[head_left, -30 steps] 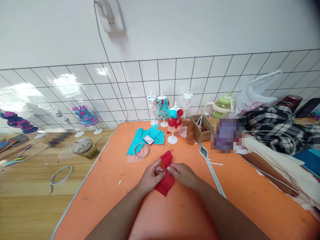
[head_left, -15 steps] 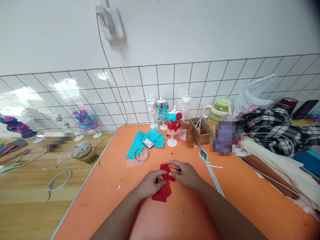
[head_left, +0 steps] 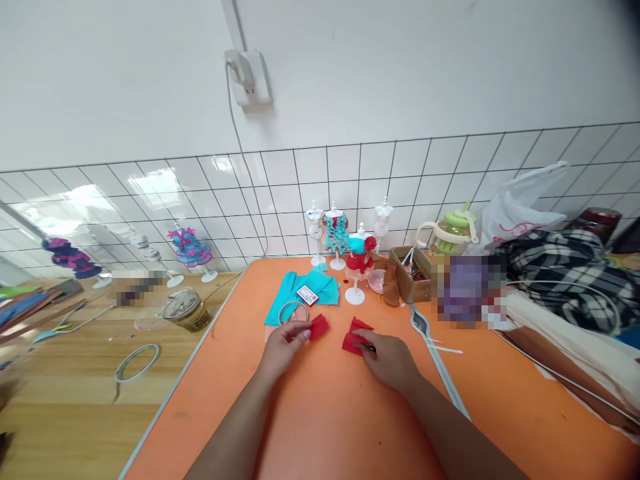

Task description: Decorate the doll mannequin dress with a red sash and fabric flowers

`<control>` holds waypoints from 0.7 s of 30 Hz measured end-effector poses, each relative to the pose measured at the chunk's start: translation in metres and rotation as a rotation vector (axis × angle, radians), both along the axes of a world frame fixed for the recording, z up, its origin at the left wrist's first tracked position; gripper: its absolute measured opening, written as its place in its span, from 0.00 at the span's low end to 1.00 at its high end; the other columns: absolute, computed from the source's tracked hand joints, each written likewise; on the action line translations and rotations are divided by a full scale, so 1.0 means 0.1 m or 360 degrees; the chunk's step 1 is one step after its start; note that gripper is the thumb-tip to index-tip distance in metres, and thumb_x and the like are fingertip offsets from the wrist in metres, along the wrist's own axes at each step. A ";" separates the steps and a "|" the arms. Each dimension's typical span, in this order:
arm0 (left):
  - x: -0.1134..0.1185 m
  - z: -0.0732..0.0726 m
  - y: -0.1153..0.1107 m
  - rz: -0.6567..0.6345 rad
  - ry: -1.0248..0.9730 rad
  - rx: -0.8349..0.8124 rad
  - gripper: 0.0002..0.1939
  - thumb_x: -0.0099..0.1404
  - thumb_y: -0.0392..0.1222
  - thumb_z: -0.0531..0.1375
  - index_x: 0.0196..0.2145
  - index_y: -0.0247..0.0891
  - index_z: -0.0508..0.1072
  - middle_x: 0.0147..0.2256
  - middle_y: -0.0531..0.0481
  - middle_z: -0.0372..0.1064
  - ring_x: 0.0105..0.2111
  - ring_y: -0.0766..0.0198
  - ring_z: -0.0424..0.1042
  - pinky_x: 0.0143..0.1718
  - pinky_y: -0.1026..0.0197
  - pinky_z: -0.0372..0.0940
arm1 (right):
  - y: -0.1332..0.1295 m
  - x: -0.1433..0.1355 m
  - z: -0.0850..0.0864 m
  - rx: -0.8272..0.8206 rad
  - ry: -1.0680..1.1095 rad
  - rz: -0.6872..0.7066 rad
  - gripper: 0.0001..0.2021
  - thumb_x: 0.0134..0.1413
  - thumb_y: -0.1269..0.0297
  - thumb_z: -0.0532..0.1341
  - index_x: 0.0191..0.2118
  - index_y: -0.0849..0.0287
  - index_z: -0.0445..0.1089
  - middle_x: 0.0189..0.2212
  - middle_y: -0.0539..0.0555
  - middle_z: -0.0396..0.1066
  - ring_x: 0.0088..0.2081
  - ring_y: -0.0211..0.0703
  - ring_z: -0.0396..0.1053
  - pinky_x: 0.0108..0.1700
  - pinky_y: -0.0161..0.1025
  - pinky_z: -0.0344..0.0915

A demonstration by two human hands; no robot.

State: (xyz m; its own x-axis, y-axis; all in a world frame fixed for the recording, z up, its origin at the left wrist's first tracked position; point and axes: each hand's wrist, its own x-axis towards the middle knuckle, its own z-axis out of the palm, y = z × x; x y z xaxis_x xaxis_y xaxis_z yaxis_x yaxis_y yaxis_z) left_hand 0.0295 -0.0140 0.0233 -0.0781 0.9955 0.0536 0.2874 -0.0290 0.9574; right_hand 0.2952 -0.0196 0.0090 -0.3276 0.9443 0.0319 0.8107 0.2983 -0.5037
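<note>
A small red fabric piece is pinched between the thumb and fingers of my left hand, over the orange tabletop. To the right, my right hand is closed around a small dark-handled tool, mostly hidden by the fingers; its exact kind cannot be made out. More red fabric is at those fingertips, and I cannot tell whether it is gripped or resting on the table. Just beyond my left hand are a metal ring and turquoise cloth with a small white-and-red card on it.
A mini dress form in a turquoise-and-red outfit stands ahead, with other small forms behind. A cardboard box of tools, a green-lidded cup and plaid cloth are right. A round tub stands on the wooden table.
My hands, together at the red fabric before, have moved apart. A red piece is now in my left hand and other red fabric is by my right. The view has shifted slightly.
</note>
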 end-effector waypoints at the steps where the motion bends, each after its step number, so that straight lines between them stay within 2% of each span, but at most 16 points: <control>1: -0.04 -0.01 0.00 -0.0024 0.0121 -0.0004 0.16 0.56 0.49 0.61 0.40 0.38 0.75 0.40 0.45 0.74 0.39 0.55 0.71 0.40 0.58 0.63 | -0.03 -0.04 0.02 0.0033 0.0021 0.0048 0.18 0.54 0.66 0.53 0.50 0.47 0.66 0.39 0.51 0.74 0.39 0.45 0.71 0.37 0.36 0.59; 3: -0.11 -0.03 0.00 0.0035 0.0444 0.0106 0.15 0.59 0.46 0.58 0.42 0.41 0.75 0.42 0.46 0.73 0.40 0.55 0.69 0.42 0.56 0.62 | -0.08 -0.14 0.06 0.0081 0.0023 0.0183 0.17 0.55 0.68 0.51 0.48 0.47 0.68 0.41 0.51 0.73 0.40 0.44 0.70 0.38 0.36 0.60; 5: -0.17 -0.04 0.00 0.0061 0.0847 0.0228 0.14 0.59 0.41 0.57 0.42 0.43 0.75 0.42 0.46 0.73 0.43 0.54 0.67 0.45 0.55 0.59 | -0.12 -0.27 0.11 0.0114 -0.0045 0.0333 0.19 0.55 0.69 0.50 0.50 0.48 0.67 0.45 0.52 0.71 0.41 0.44 0.70 0.38 0.35 0.61; 7: -0.22 -0.04 0.00 0.0021 0.1214 0.0252 0.14 0.57 0.38 0.57 0.42 0.43 0.75 0.43 0.46 0.72 0.45 0.52 0.65 0.47 0.54 0.58 | -0.12 -0.43 0.16 0.0153 -0.0171 0.0447 0.23 0.54 0.70 0.50 0.55 0.48 0.63 0.54 0.53 0.65 0.42 0.44 0.69 0.37 0.36 0.62; 9: -0.24 -0.06 0.00 0.0001 0.1434 0.0206 0.13 0.58 0.37 0.56 0.40 0.42 0.75 0.42 0.46 0.72 0.45 0.52 0.66 0.45 0.54 0.57 | -0.09 -0.59 0.18 0.0196 -0.0314 0.0496 0.27 0.51 0.73 0.51 0.58 0.50 0.59 0.60 0.54 0.56 0.42 0.46 0.69 0.36 0.38 0.63; 11: -0.27 -0.08 0.02 -0.0023 0.1482 0.0200 0.11 0.60 0.38 0.54 0.37 0.42 0.76 0.41 0.46 0.73 0.43 0.54 0.66 0.44 0.55 0.58 | -0.02 -0.75 0.18 0.0221 -0.0445 0.0519 0.28 0.47 0.75 0.53 0.57 0.53 0.60 0.60 0.56 0.56 0.41 0.48 0.70 0.34 0.38 0.64; 14: -0.30 -0.14 0.06 0.0037 0.1265 0.0197 0.12 0.63 0.40 0.52 0.36 0.41 0.76 0.39 0.46 0.74 0.41 0.55 0.68 0.42 0.56 0.60 | 0.10 -0.94 0.13 0.0229 -0.0558 0.0566 0.20 0.45 0.75 0.55 0.47 0.58 0.67 0.48 0.58 0.68 0.39 0.50 0.69 0.32 0.39 0.64; 16: -0.31 -0.17 0.09 0.0077 0.1098 0.0194 0.14 0.64 0.42 0.50 0.38 0.41 0.75 0.40 0.46 0.74 0.41 0.56 0.69 0.42 0.57 0.62 | 0.17 -1.03 0.10 0.0271 -0.0578 0.0620 0.16 0.46 0.74 0.56 0.43 0.60 0.68 0.42 0.59 0.71 0.39 0.51 0.68 0.32 0.39 0.65; 18: -0.30 -0.16 0.11 -0.0020 0.1090 0.0249 0.14 0.65 0.43 0.50 0.39 0.43 0.75 0.39 0.46 0.74 0.41 0.56 0.70 0.46 0.54 0.61 | 0.20 -1.10 0.10 0.0337 -0.0567 0.0648 0.15 0.48 0.74 0.55 0.44 0.60 0.68 0.42 0.59 0.71 0.40 0.50 0.67 0.32 0.39 0.65; 21: -0.24 -0.12 0.10 -0.0269 0.1272 0.0375 0.13 0.65 0.42 0.51 0.36 0.44 0.76 0.36 0.47 0.74 0.40 0.56 0.70 0.53 0.49 0.54 | 0.19 -1.11 0.12 0.0353 -0.0536 0.0638 0.14 0.51 0.74 0.53 0.44 0.59 0.67 0.45 0.56 0.70 0.40 0.49 0.66 0.31 0.37 0.64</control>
State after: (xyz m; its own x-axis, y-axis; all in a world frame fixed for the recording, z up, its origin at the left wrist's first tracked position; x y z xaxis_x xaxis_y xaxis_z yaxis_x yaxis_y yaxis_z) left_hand 0.0055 -0.0043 0.0118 0.2202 0.9463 0.2368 0.8486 -0.3055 0.4319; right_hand 0.1842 -0.0009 0.0213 -0.6856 0.7264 0.0470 0.7172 0.6851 -0.1272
